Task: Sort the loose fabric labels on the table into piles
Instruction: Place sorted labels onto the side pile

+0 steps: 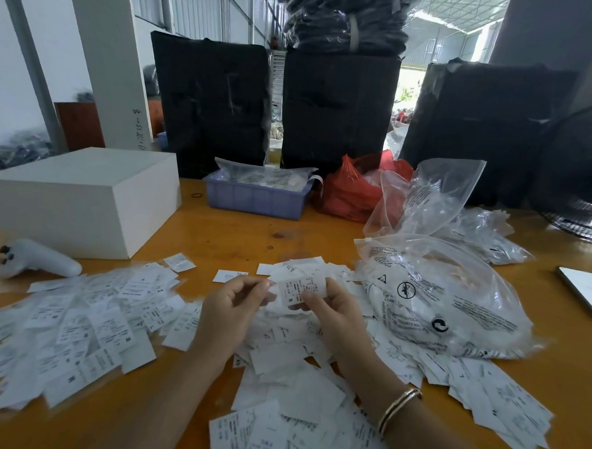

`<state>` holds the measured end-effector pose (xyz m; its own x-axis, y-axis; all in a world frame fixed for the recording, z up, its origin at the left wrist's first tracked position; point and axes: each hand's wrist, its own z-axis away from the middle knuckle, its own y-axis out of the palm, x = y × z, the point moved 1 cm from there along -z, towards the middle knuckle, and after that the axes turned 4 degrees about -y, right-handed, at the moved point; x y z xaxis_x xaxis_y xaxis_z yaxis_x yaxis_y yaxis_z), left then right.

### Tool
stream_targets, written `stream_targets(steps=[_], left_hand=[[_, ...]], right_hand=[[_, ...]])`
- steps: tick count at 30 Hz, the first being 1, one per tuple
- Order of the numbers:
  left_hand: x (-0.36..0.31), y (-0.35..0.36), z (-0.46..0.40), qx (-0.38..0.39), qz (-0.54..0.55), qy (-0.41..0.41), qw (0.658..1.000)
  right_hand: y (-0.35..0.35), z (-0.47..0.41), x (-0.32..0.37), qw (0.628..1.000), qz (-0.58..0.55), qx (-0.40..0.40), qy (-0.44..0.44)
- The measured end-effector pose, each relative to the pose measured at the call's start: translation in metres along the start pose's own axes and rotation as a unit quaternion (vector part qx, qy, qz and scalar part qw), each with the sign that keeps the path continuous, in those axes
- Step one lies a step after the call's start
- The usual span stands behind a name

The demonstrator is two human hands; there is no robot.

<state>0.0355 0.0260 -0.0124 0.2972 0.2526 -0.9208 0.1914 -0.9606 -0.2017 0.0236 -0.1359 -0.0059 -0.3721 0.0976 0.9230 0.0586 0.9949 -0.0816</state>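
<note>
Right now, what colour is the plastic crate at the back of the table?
The crate is light blue-purple, with white packets inside; the head view shows it clearly.

free: bare table [239, 231] mid | blocked: box [83, 196] left, bags [438, 293] right

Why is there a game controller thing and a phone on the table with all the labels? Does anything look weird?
Nothing looks spilled or broken. The white controller at the table's left and the phone at its right edge just aren't labels. Both lie beside the piles. The right hand pinches a label marked S.
</note>
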Motion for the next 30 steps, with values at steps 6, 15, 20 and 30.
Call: stream_targets(steps=[6, 15, 20, 30], left_hand=[[0.0014, 0.0014, -0.0007, -0.003, 0.045, -0.03, 0.999], [0.0031, 0.0038, 0.0, 0.057, 0.046, -0.052, 0.996], [0.0006, 0.0023, -0.0006, 0.049, 0.072, -0.051, 0.995], [0.0039, 0.0028, -0.0009, 0.031, 0.031, -0.048, 0.998]], right_hand=[[0.0033, -0.0001, -0.0025, 0.999, 0.025, 0.027, 0.038], [0.0024, -0.002, -0.0026, 0.999, 0.038, 0.019, 0.018], [-0.0006, -0.0026, -0.0047, 1.0, 0.007, -0.018, 0.017], [-0.0015, -0.0023, -0.0018, 0.999, -0.034, -0.016, -0.003]])
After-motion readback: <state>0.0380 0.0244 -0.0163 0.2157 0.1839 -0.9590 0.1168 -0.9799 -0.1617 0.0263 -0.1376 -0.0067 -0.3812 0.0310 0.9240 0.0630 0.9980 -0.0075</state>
